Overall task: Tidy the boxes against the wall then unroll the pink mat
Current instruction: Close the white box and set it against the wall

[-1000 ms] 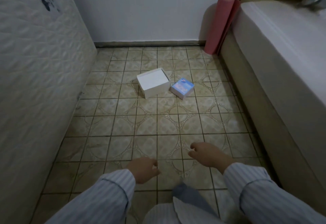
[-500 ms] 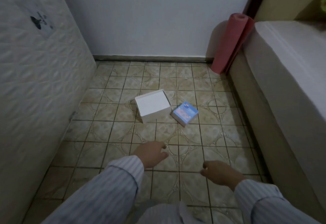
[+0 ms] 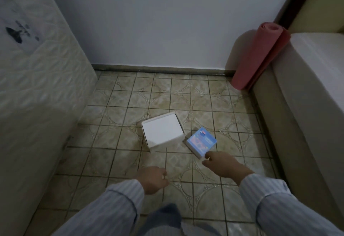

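A white box [image 3: 162, 131] lies on the tiled floor in the middle of the view. Touching its right corner is a smaller blue box [image 3: 201, 141] with a printed top. My right hand [image 3: 222, 164] hovers at the blue box's near corner, fingers bent, holding nothing; whether it touches the box I cannot tell. My left hand [image 3: 153, 179] hangs lower, loosely curled and empty, below the white box. A rolled pink mat [image 3: 257, 55] stands upright in the far right corner, leaning between the back wall and the bed.
A quilted mattress [image 3: 37, 90] stands on edge along the left. A bed [image 3: 307, 90] with a beige base runs along the right. The pale back wall [image 3: 167, 22] meets the floor at a dark skirting strip. My knee in blue trousers [image 3: 163, 219] shows at the bottom.
The view has moved closer to the boxes. My right hand has reached forward and up to the blue box's near corner. My left hand has dropped back a little.
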